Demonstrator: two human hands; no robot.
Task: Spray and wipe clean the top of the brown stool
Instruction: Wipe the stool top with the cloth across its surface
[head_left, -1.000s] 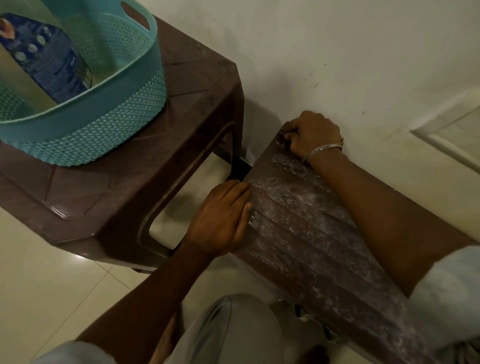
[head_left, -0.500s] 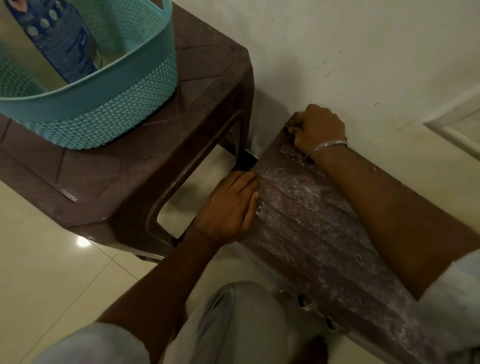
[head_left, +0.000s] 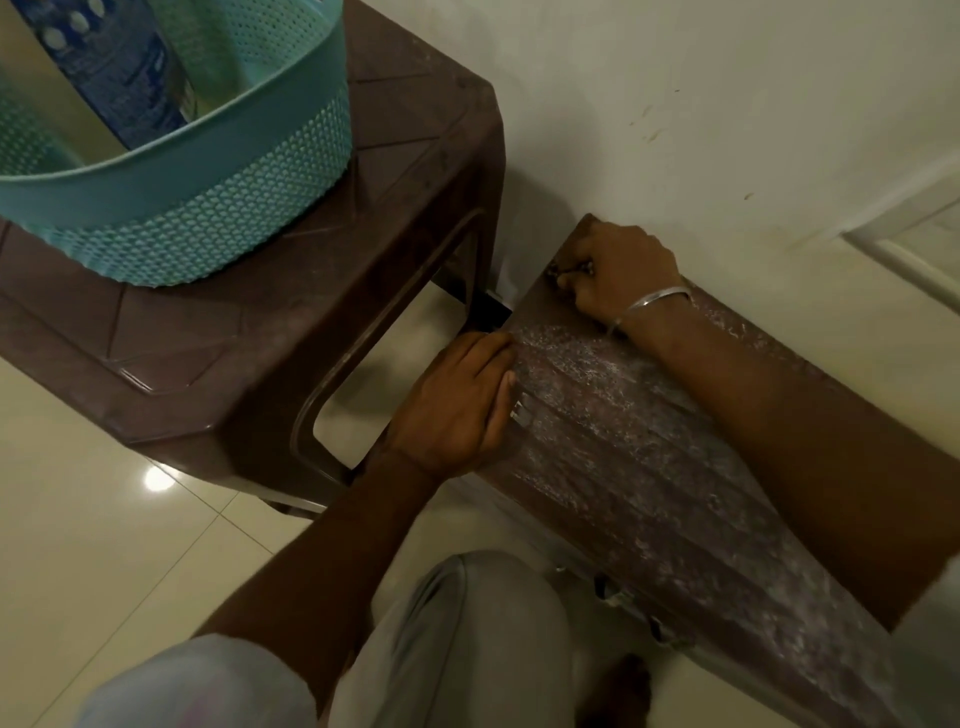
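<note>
A low brown stool (head_left: 649, 483) stands against the wall, its ribbed top covered with white spray residue. My right hand (head_left: 618, 273) is curled into a fist at the stool's far left corner, next to the wall. It grips a small dark object (head_left: 569, 270) that is mostly hidden by the fingers. A metal bangle sits on that wrist. My left hand (head_left: 457, 405) lies on the stool's left edge with fingers straight, pressing on the top.
A taller brown plastic stool (head_left: 291, 332) stands to the left and carries a teal basket (head_left: 208, 197) with a blue bottle (head_left: 119, 67) inside. My knee (head_left: 467, 639) is below, over the glossy tiled floor (head_left: 93, 561). A white wall (head_left: 727, 104) runs behind.
The view has shifted slightly. My right hand stays fisted at the far corner and my left hand stays on the stool's left edge.
</note>
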